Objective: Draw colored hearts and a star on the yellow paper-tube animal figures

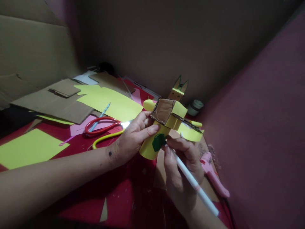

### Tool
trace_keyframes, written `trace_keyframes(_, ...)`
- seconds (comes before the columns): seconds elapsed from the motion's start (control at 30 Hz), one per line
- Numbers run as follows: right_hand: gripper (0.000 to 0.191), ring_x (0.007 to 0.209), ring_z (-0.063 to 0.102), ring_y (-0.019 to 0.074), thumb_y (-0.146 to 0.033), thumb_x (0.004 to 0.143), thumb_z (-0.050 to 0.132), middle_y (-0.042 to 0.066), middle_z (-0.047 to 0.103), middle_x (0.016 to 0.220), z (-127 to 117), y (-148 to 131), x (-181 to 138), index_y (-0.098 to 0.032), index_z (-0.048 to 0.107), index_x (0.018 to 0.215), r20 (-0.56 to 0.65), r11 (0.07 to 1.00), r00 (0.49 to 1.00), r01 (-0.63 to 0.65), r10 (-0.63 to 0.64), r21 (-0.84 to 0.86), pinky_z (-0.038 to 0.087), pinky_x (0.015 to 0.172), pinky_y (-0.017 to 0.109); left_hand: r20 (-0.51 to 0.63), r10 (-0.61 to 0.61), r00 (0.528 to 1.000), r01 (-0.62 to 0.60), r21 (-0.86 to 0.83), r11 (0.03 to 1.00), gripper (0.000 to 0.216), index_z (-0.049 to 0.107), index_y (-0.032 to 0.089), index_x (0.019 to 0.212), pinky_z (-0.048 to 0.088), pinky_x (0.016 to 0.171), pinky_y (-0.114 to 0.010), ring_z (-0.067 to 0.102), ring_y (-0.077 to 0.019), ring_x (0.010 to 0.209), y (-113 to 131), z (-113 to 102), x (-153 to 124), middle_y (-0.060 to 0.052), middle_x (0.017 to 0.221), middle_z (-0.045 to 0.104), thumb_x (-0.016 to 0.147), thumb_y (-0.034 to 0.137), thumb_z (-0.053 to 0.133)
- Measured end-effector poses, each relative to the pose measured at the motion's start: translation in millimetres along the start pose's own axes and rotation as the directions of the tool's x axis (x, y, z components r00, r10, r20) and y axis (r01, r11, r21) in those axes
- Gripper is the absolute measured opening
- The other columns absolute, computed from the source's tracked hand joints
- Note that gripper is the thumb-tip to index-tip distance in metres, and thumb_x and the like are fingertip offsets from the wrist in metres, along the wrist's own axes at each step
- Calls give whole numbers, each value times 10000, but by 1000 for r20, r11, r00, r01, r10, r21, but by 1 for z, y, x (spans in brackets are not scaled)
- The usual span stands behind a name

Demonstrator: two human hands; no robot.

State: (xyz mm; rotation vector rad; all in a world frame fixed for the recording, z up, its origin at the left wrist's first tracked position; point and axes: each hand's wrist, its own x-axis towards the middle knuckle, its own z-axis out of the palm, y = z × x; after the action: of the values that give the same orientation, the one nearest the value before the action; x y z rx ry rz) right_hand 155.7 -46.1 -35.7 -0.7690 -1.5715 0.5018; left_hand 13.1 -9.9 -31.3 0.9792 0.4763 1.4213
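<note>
Yellow paper figure, frame centre: my left hand grips its tube body, fingers closed. My right hand pinches the white brush; its tip on the green patch is hard to make out.

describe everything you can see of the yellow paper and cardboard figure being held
The figure is a handmade model: a yellow paper tube body topped by a boxy head with a bare brown cardboard face and yellow paper sides. Yellow strips stick out to either side like arms. A dark green patch is painted on the tube. It is held tilted above the red table. The left hand grips the body, and the right hand holds a white brush with its tip on the green patch.
</note>
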Motion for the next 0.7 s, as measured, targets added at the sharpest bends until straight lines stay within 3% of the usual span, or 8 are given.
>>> trace_keyframes(0.37, 162, 1012, 729, 198, -74, 862, 632, 52, 740, 1044, -1, 3, -1, -224, 621, 923, 39, 1000, 999, 3, -3, -11, 612, 856, 343, -6, -11, 1000, 11, 0, 1000, 282, 577, 197, 1170, 489, 969, -354, 671, -246, 1131, -1, 0, -1, -64, 1173, 734, 918, 221, 699)
trace_keyframes(0.7, 168, 856, 699, 149, -106, 902, 623, 11, 710, 923, -1, 1, -1, -247, 646, 990, 0, 1000, 1000, -1, 1, -16, 554, 660, 244, 18, -2, 1000, 2, -5, 1000, 279, 563, 202, 1192, 486, 982, -363, 645, -253, 1192, -1, -2, 0, -65, 1214, 719, 939, 221, 679)
